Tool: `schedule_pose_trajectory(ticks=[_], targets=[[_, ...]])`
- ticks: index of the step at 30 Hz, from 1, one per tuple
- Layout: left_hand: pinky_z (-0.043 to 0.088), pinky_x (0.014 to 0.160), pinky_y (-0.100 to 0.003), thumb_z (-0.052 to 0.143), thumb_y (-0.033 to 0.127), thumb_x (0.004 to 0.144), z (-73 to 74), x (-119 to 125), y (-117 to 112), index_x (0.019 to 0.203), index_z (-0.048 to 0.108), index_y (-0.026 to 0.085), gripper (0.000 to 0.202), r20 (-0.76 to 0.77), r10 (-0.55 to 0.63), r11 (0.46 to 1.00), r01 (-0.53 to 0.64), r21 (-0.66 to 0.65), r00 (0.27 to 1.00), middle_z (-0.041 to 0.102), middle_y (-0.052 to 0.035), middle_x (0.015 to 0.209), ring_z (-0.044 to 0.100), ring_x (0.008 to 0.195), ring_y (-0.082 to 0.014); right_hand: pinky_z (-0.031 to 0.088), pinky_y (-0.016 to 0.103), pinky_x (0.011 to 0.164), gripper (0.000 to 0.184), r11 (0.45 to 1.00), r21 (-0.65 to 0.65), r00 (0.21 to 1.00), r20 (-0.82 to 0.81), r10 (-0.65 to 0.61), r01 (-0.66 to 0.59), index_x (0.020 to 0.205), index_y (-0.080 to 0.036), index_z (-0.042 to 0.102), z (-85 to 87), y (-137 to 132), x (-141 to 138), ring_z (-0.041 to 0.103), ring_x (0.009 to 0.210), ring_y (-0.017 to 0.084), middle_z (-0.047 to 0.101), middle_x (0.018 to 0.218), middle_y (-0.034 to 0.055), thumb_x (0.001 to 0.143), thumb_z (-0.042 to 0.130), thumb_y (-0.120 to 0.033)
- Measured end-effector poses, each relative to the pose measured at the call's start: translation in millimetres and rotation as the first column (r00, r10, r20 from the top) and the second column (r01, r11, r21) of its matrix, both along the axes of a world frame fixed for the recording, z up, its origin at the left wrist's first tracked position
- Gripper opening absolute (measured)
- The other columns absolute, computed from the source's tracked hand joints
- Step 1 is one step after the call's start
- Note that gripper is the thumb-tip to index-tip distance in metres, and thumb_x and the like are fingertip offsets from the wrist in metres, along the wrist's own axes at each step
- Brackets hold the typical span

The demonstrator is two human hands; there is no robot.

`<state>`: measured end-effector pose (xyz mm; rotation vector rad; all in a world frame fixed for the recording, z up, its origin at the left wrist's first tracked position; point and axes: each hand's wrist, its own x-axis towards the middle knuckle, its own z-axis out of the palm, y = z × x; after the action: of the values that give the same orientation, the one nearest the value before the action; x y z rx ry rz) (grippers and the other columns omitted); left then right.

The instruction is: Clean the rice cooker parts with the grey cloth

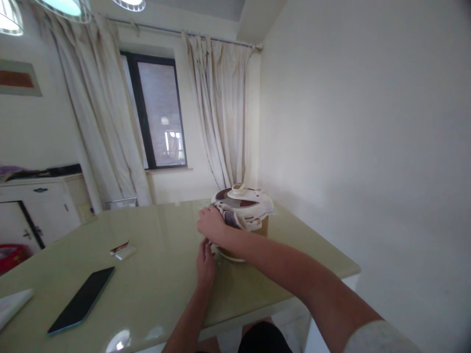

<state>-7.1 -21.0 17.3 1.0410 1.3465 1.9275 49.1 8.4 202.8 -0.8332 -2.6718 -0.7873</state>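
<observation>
A white and brown pressure cooker (247,206) stands on the pale green table (158,274), near its far right side by the wall. My right hand (210,223) is closed on a cloth (232,217) pressed against the left side of the cooker's lid. My left hand (205,264) rests lower, at the cooker's base on its left side. Its fingers point toward the base and their tips are hidden, so I cannot see whether they grip anything.
A dark phone (81,299) lies on the table at the near left, a small flat packet (123,250) beyond it, and a white sheet (13,305) at the left edge. A white cabinet (40,206) stands at the left. Curtains flank a window (160,115) behind the table.
</observation>
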Motion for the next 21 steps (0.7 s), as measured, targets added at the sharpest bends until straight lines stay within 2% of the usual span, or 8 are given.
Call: schedule_pose_trajectory(ticks=[5, 7, 9, 12, 14, 16, 18, 21], targets=[[0.061, 0.089, -0.038, 0.048, 0.050, 0.100, -2.4, -1.4, 1.5, 0.135, 0.062, 0.024, 0.045, -0.079, 0.014, 0.999, -0.016, -0.031, 0.997, 0.066, -0.0139, 0.143, 0.065, 0.129, -0.0271, 0.051, 0.040, 0.087, 0.018, 0.984, -0.074, 0.979, -0.116, -0.169, 0.161, 0.104, -0.019, 0.079, 67.1, 18.2, 10.3, 0.068, 0.109, 0.028, 0.076, 0.115, 0.0129, 0.095, 0.065, -0.018], [0.060, 0.092, -0.038, 0.046, 0.050, 0.101, -2.5, -2.1, 1.9, 0.136, 0.061, 0.024, 0.047, -0.109, 0.017, 0.999, -0.022, -0.046, 0.994, 0.065, -0.0131, 0.145, 0.063, 0.132, -0.0264, 0.052, 0.037, 0.083, 0.023, 0.974, -0.176, 0.979, -0.121, -0.166, 0.144, 0.113, -0.021, 0.078, 83.6, 26.1, 30.8, 0.070, 0.107, 0.028, 0.077, 0.118, 0.0124, 0.095, 0.066, -0.028], [0.058, 0.100, -0.039, 0.043, 0.049, 0.102, -2.9, -2.4, 2.7, 0.137, 0.061, 0.023, 0.047, -0.149, 0.040, 0.997, -0.049, -0.059, 0.988, 0.066, -0.0122, 0.145, 0.061, 0.135, -0.0252, 0.052, 0.035, 0.084, 0.032, 0.955, -0.290, 0.985, -0.136, -0.106, 0.062, 0.119, -0.022, 0.076, 91.9, 34.0, 59.3, 0.071, 0.108, 0.028, 0.077, 0.120, 0.0117, 0.095, 0.066, -0.039], [0.050, 0.114, -0.040, 0.042, 0.047, 0.103, -2.9, -1.7, 3.2, 0.138, 0.061, 0.020, 0.048, -0.241, 0.091, 0.994, -0.105, -0.043, 0.966, 0.066, -0.0127, 0.144, 0.060, 0.137, -0.0246, 0.051, 0.034, 0.092, 0.040, 0.910, -0.410, 0.967, -0.251, -0.043, -0.066, 0.125, -0.020, 0.075, 92.6, 44.3, 111.2, 0.070, 0.113, 0.028, 0.077, 0.122, 0.0100, 0.092, 0.070, -0.043], [0.049, 0.115, -0.042, 0.042, 0.045, 0.103, 0.7, 0.5, 1.8, 0.142, 0.059, 0.018, 0.051, -0.297, 0.124, 0.991, -0.132, -0.008, 0.947, 0.064, -0.0152, 0.146, 0.059, 0.138, -0.0264, 0.052, 0.035, 0.094, 0.038, 0.876, -0.465, 0.934, -0.355, -0.048, -0.131, 0.122, -0.020, 0.077, 88.5, 48.7, 147.0, 0.070, 0.111, 0.028, 0.077, 0.118, 0.0084, 0.088, 0.075, -0.038], [0.050, 0.113, -0.045, 0.043, 0.043, 0.103, 11.7, 6.2, -1.8, 0.146, 0.056, 0.017, 0.052, -0.366, 0.163, 0.987, -0.150, 0.064, 0.916, 0.062, -0.0176, 0.148, 0.058, 0.138, -0.0286, 0.053, 0.037, 0.091, 0.034, 0.854, -0.483, 0.884, -0.463, -0.059, -0.196, 0.115, -0.021, 0.079, 82.0, 50.1, 179.1, 0.071, 0.103, 0.027, 0.077, 0.110, 0.0079, 0.084, 0.079, -0.035], [0.047, 0.116, -0.050, 0.044, 0.040, 0.103, 33.5, 17.4, -7.6, 0.148, 0.054, 0.018, 0.051, -0.473, 0.231, 0.969, -0.155, 0.195, 0.850, 0.059, -0.0180, 0.151, 0.055, 0.140, -0.0297, 0.054, 0.039, 0.089, 0.030, 0.861, -0.455, 0.833, -0.549, -0.071, -0.226, 0.110, -0.019, 0.079, 73.0, 47.8, 203.7, 0.070, 0.096, 0.026, 0.076, 0.104, 0.0094, 0.083, 0.080, -0.032], [0.039, 0.122, -0.053, 0.048, 0.034, 0.104, 84.8, 44.4, -18.1, 0.151, 0.050, 0.019, 0.050, -0.627, 0.366, 0.905, -0.105, 0.413, 0.687, 0.053, -0.0175, 0.156, 0.046, 0.147, -0.0293, 0.052, 0.041, 0.094, 0.030, 0.904, -0.364, 0.770, -0.635, -0.063, -0.225, 0.113, -0.015, 0.076, 51.3, 38.7, 222.6, 0.066, 0.099, 0.025, 0.072, 0.107, 0.0129, 0.089, 0.073, -0.033]])
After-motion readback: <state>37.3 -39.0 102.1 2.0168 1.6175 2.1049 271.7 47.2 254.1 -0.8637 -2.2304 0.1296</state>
